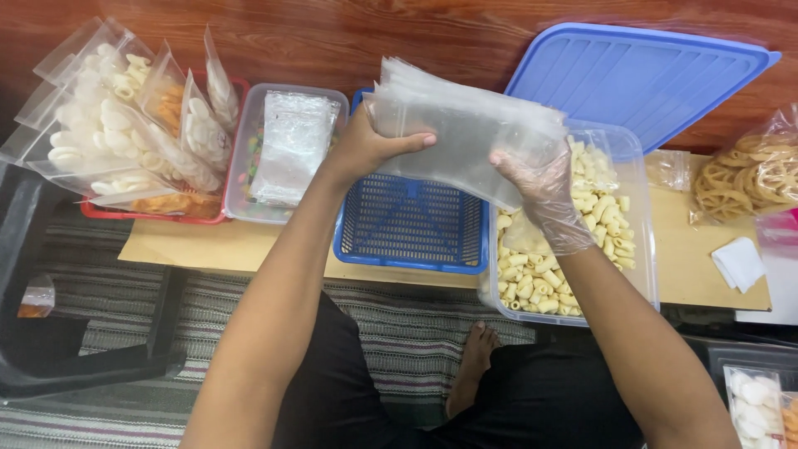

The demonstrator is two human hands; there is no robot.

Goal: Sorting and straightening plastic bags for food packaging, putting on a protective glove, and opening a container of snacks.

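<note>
My left hand (366,148) grips the left edge of a stack of clear plastic bags (465,125), thumb across the front. My right hand (544,195), in a thin clear glove, pinches the stack's right side. The bags hang above a blue mesh basket (411,224) and a clear tub (638,249) holding pale tube-shaped snacks (532,283).
A red tray (150,214) at the left carries several filled snack bags (116,125). Beside it a clear box (295,150) holds more plastic. A blue lid (640,75) leans behind the tub. A bag of ring crackers (748,175) and a white tissue (738,264) lie at the right.
</note>
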